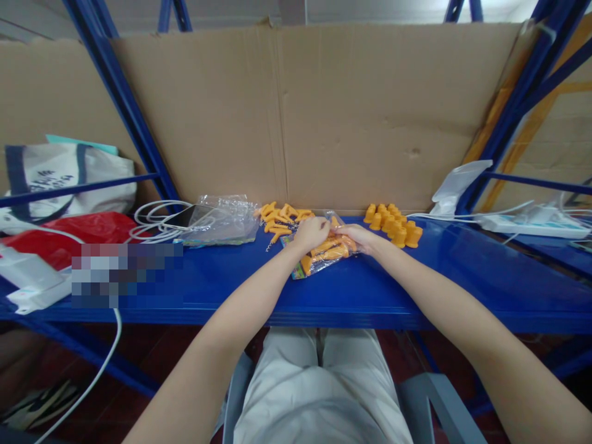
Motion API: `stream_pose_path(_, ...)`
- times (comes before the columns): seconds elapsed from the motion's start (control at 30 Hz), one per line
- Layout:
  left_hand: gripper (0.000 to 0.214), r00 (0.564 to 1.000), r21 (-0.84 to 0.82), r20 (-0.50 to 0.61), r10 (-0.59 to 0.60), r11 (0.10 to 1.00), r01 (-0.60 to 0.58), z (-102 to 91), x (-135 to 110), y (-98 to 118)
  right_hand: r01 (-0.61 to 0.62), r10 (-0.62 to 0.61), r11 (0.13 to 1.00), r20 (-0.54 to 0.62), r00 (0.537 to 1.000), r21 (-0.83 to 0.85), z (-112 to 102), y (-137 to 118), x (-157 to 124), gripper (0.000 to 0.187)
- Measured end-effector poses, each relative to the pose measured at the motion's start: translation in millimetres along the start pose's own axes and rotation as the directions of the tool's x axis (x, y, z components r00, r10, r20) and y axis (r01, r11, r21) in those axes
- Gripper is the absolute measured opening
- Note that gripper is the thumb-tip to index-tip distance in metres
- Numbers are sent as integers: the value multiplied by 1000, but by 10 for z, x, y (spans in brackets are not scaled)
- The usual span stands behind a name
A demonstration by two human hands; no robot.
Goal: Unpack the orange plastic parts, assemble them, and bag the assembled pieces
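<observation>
A clear plastic bag (319, 265) with orange plastic pieces inside lies on the blue shelf top in front of me. My left hand (312, 233) is closed at the bag's upper edge. From the other side, my right hand (359, 237) grips the same bag near its mouth, fingers partly hidden. Just behind my left hand is a loose pile of orange plastic pieces (283, 214), some with small metal chains or spirals. Right of my right hand, several orange bell-shaped pieces (393, 223) stand grouped together.
A stack of clear plastic bags (226, 222) lies left of the orange pile, beside coiled white cable (155, 216). A red bag (92, 231) and white canvas bag (74, 179) sit far left. A white power strip (531, 226) lies at right. Cardboard (351, 117) closes off the back.
</observation>
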State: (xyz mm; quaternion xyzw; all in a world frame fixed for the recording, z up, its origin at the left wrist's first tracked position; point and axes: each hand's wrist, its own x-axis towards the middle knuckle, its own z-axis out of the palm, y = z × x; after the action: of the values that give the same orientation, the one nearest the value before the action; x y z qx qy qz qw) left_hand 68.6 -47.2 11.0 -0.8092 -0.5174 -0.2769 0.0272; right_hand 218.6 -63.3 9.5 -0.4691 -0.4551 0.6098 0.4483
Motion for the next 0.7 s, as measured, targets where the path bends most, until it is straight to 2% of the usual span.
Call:
stream_pose_path(0.23, 34, 980, -17, -200, 14, 1000, -17, -52, 16, -22, 112, -105, 991, -101, 989, 68, -27, -52, 20, 15)
stream_pose_path(0.4, 33, 950, -49, -311, 13, 998, -29, -49, 21, -49, 252, -207, 958, -278, 938, 140, -156, -137, 112, 14)
stream_pose_path(0.5, 34, 949, -55, -314, 9, 998, -27, -35, 17, -45, 383, -294, 903, -370, 881, 193, -278, -222, 168, 15)
stream_pose_path(0.6, 33, 951, -69, -310, 15, 997, -38, -23, 7, -27, 524, -379, 817, -461, 803, 241, -434, -339, 198, 21)
stream_pose_path(0.7, 34, 956, -76, -294, 3, 997, -26, -24, -6, -3, 664, -441, 711, -589, 677, 230, -640, -471, 193, 21)
